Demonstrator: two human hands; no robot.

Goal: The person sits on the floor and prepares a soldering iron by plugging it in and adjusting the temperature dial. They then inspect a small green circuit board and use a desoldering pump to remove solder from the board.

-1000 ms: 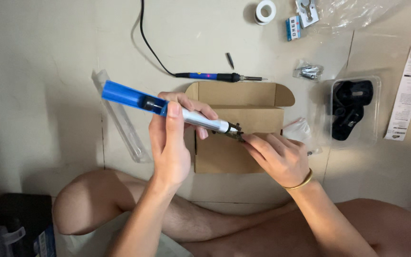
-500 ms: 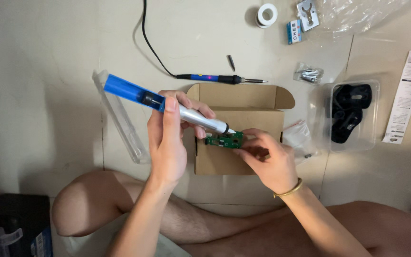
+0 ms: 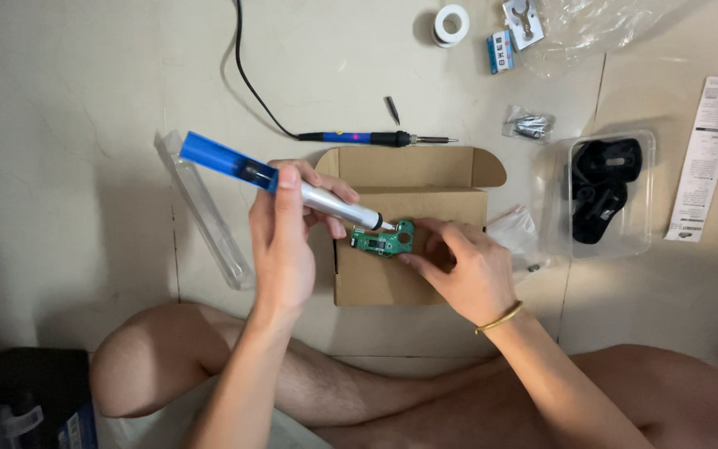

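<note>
Clamping a blue-handled tool (image 3: pixel 292 185), left hand (image 3: pixel 280 249) meets circuit board (image 3: pixel 384 239) pinched by right hand (image 3: pixel 467 270) over cardboard box (image 3: pixel 409 179).

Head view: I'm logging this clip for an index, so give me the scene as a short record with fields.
Setting: person seated cross-legged on a pale floor
Left hand: grips a blue and silver pen-shaped tool, thumb on its blue part, tip at the board
Right hand: holds a small green circuit board by its edge
Under the hands: open cardboard box
Beyond the box: corded soldering iron, lying unheld
Left of box: clear plastic tube
Right of box: clear tray with black parts, paper leaflet
</note>
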